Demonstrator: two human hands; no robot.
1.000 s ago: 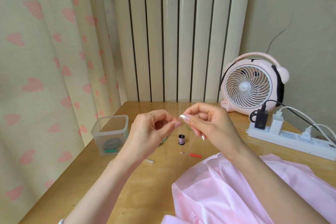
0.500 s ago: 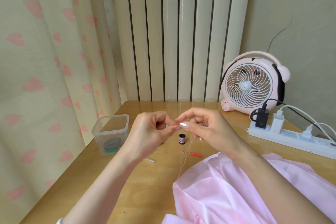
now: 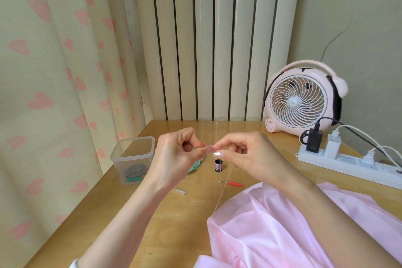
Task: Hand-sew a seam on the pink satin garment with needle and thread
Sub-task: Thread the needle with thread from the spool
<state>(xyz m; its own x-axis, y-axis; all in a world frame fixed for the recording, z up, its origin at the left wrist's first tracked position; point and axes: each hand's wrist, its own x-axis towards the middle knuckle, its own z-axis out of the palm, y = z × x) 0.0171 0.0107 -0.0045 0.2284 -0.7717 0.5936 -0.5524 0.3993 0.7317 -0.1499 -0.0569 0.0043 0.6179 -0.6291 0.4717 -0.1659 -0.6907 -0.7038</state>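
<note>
- Holding both hands up over desk (image 3: 152, 213), fingertips meeting mid-view.
- Pinching thread (image 3: 222, 183) with left hand (image 3: 177, 156): thumb and forefinger curled tight, other fingers folded in.
- Pinching same thread with right hand (image 3: 252, 154): thumb and forefinger closed, remaining fingers curled under.
- Short pale loop between the two pinches. Cannot tell if needle is in there, too thin to resolve.
- Below right hand: two strands running down to garment (image 3: 282, 228), meeting it at its upper-left edge.
- Garment: pink satin, heaped on desk bottom right, under right forearm, running out of view at bottom.
- Spool (image 3: 218, 165): upright on desk, just below the fingertips in view, apart from garment.
- Seam ripper (image 3: 233, 183): red handle, flat on desk between spool and garment, strands crossing its metal end.
- Clear tube (image 3: 180, 191): flat on desk, near left wrist.
- Green item (image 3: 194, 167): mostly hidden behind left hand, can't identify.
- Clear box (image 3: 133, 159): left side of desk, dark round piece and something green inside.
- Pink fan (image 3: 302, 98): back right of desk, facing camera.
- Power strip (image 3: 348, 164): just right of fan, several plugs in, cables trailing off right.
- Heart-print curtain (image 3: 54, 72) at left, radiator (image 3: 217, 39) behind desk.
</note>
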